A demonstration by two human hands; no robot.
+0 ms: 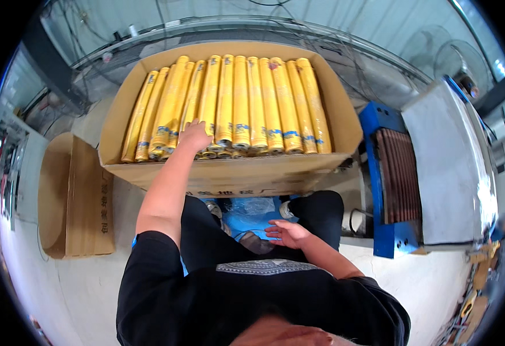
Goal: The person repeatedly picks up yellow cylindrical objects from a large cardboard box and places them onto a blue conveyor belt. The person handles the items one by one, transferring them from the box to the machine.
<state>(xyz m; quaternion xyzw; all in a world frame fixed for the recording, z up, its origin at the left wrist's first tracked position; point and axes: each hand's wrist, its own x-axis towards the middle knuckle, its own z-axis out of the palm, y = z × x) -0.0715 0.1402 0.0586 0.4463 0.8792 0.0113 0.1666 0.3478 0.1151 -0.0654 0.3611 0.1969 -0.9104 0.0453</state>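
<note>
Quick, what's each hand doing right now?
Left hand: at the yellow rolls; whether it grips one cannot be told.
Right hand: open, nothing visible in it.

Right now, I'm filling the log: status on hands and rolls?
Left hand at yellow rolls, grip unclear. Right hand open, empty. Rolls in carton, top open, nothing visibly blocking.

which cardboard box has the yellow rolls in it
The large cardboard box in front of the person, with the left hand at its yellow rolls; the smaller cardboard box stands apart, to its left.
</note>
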